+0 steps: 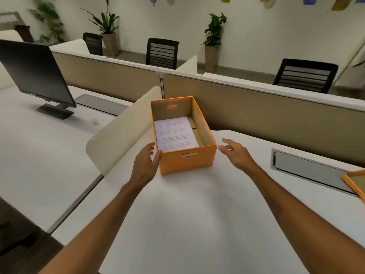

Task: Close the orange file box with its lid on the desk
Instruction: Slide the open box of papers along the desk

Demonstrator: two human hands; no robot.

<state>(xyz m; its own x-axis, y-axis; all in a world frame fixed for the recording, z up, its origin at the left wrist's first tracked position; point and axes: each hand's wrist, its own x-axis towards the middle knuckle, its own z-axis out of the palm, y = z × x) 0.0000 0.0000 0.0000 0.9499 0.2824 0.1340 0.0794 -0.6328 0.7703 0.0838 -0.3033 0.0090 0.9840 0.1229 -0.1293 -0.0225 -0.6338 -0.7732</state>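
An orange file box (187, 160) stands open on the white desk (197, 214), with a stack of printed white paper (174, 134) inside. Its orange lid (355, 184) lies upside down at the desk's right edge, partly cut off by the frame. My left hand (145, 165) is at the box's near left corner with the thumb touching it and the fingers apart. A short way off the box's near right corner, my right hand (236, 153) hovers open without touching it.
A beige partition (266, 109) runs behind the box, and a curved cream divider (122, 131) stands to its left. A grey cable flap (308, 171) is set in the desk at right. A black monitor (33, 74) stands on the neighbouring desk.
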